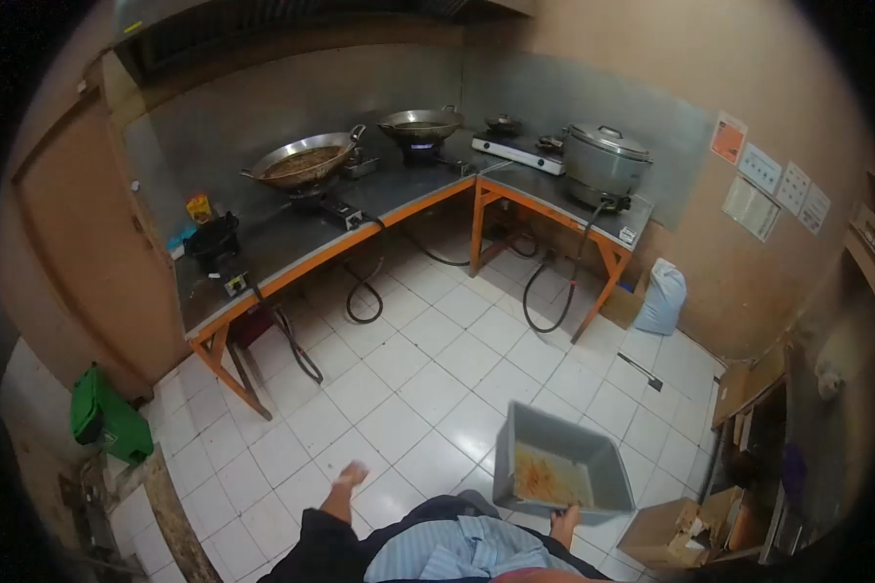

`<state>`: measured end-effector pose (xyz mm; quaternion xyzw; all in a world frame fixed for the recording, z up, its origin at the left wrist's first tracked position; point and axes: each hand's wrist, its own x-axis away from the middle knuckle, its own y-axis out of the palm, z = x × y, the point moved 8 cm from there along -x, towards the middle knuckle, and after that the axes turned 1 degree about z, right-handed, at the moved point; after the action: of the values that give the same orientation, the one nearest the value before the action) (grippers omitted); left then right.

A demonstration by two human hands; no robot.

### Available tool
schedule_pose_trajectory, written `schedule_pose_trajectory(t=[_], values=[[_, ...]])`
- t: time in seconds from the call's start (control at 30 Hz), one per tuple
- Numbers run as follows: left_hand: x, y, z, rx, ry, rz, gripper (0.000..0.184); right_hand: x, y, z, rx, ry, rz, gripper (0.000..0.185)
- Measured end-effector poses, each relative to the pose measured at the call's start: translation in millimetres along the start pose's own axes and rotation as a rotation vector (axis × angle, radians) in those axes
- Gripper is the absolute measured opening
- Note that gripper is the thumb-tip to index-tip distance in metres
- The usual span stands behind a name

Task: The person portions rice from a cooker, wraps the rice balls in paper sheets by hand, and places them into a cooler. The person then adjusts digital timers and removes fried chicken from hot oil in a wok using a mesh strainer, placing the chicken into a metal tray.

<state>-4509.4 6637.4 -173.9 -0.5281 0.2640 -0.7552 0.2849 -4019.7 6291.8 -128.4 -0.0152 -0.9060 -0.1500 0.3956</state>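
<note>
A striped apron (457, 552), worn by the person, lies nearest the camera, just left of the grey tub (559, 428). The tub is in front of the person, its open top facing up toward the camera, with orange-brown stains (544, 476) on the inside of its bottom. The right hand (563, 525) is at the tub's near edge, about midway along it, with the fingers bent closed over the rim; the rim lies within that grip, and the rest of the tub extends outward beyond the fingertips. Whether the tub's underside touches the floor (399, 360) cannot be told. The left hand (351, 475) is out to the left of the tub, well apart from it, above the tiles; its fingers are blurred, so how far they are spread and whether they hold anything cannot be told. Just right of the tub stands an open carton (651, 536). Beyond the tub, toward the far right wall, are a long-handled tool (640, 370) on the floor and a pale sack (662, 299). Farther beyond the tub, tables carry two woks (306, 165) and a lidded pot (605, 160). A green bin (107, 416) stands far left of the tub.
</note>
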Motion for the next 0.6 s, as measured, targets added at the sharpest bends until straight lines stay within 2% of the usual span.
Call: schedule_pose_trajectory(t=[0.03, 0.07, 0.1, 0.13, 0.17, 0.2, 0.27, 0.3, 0.33, 0.37, 0.4, 0.43, 0.47, 0.53, 0.6], values=[[-53.0, -47.7, 38.0, 0.067, 0.123, 0.189, 0.052, -20.3, 48.8, 9.0, 0.018, 0.020, -0.013, 0.048], [-81.8, -91.7, 74.3, 0.293, 0.226, 0.296, 0.046, -40.7, 97.4, 18.1, 0.035, 0.040, -0.025, 0.047], [-111.1, -138.7, 110.9, 0.521, 0.328, 0.408, 0.040, -62.3, 159.6, 30.2, 0.030, 0.149, -0.164, 0.049], [-133.1, -176.5, 148.2, 0.685, 0.393, 0.391, 0.038, -72.7, 228.2, 34.9, 0.075, 0.164, -0.403, 0.048], [-160.2, -195.5, 169.4, 0.850, 0.456, 0.370, 0.035, -77.4, 289.5, 37.8, 0.133, 0.164, -0.376, 0.047], [-174.7, -202.7, 180.0, 0.864, 0.445, 0.365, 0.035, -78.6, 344.7, 39.9, 0.206, 0.153, -0.321, 0.045], [-230.7, -217.3, 173.2, 0.768, 0.304, 0.421, 0.035, -94.0, 475.0, 63.8, 0.130, 0.225, -0.485, 0.046], [-249.2, -225.4, 163.8, 0.758, 0.299, 0.442, 0.035, -80.4, 537.3, 60.9, 0.201, 0.180, -0.494, 0.046], [-263.9, -202.2, 139.1, 0.805, 0.156, 0.303, 0.037, -55.8, 595.6, 57.3, 0.273, 0.144, -0.494, 0.047], [-267.9, -174.6, 113.3, 0.847, 0.005, 0.155, 0.040, -40.5, 658.4, 61.0, 0.231, 0.143, -0.594, 0.038], [-256.1, -162.4, 89.9, 1.011, -0.082, 0.170, 0.039, -32.2, 714.2, 63.2, 0.148, 0.114, -0.632, 0.038], [-243.8, -149.7, 69.2, 1.122, -0.148, 0.303, 0.034, -51.6, 775.4, 80.6, 0.300, 0.117, -0.743, 0.032], [-233.5, -139.6, 57.3, 1.187, -0.244, 0.335, 0.034, -36.6, 830.2, 80.6, 0.360, 0.062, -0.774, 0.030], [-229.0, -141.9, 53.4, 1.213, -0.434, 0.257, 0.034, -15.3, 934.5, 94.2, 0.256, 0.030, -0.893, 0.028], [-246.1, -157.0, 59.8, 1.235, -0.540, 0.205, 0.034, -1.4, 1013.5, 108.8, 0.257, -0.010, -0.849, 0.021]])
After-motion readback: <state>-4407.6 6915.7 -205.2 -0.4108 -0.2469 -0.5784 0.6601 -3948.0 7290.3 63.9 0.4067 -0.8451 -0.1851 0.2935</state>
